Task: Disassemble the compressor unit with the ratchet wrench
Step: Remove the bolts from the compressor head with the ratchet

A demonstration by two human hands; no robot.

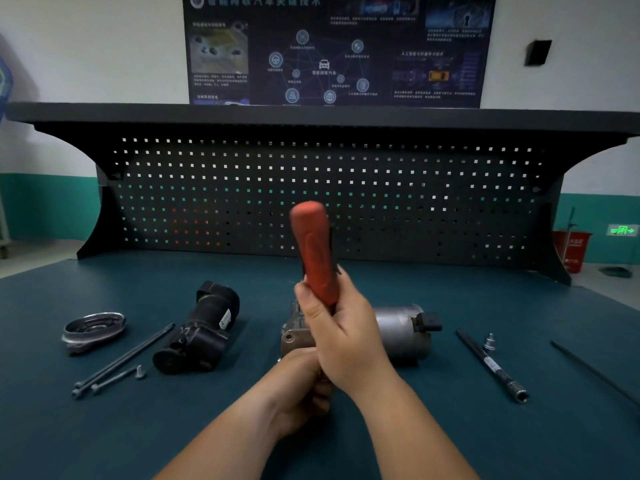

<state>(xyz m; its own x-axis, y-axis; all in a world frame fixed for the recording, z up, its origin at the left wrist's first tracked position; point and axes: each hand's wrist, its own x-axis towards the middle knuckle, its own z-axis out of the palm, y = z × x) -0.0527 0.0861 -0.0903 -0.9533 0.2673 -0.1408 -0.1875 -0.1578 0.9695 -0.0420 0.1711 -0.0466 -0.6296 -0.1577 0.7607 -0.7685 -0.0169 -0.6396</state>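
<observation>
Compressor unit [398,332] lies at the centre of the bench [104,427], partly behind both hands. Right hand [343,334] grips the ratchet wrench [311,247] by its upright orange handle; left hand [301,393] is curled low, its hold hidden. Likely mid-bolt; the next swing needs the unit braced.

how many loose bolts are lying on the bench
3, all on the left: two long bolts side by side next to the black part, and a shorter bolt just nearer the camera. More may be hidden.
</observation>
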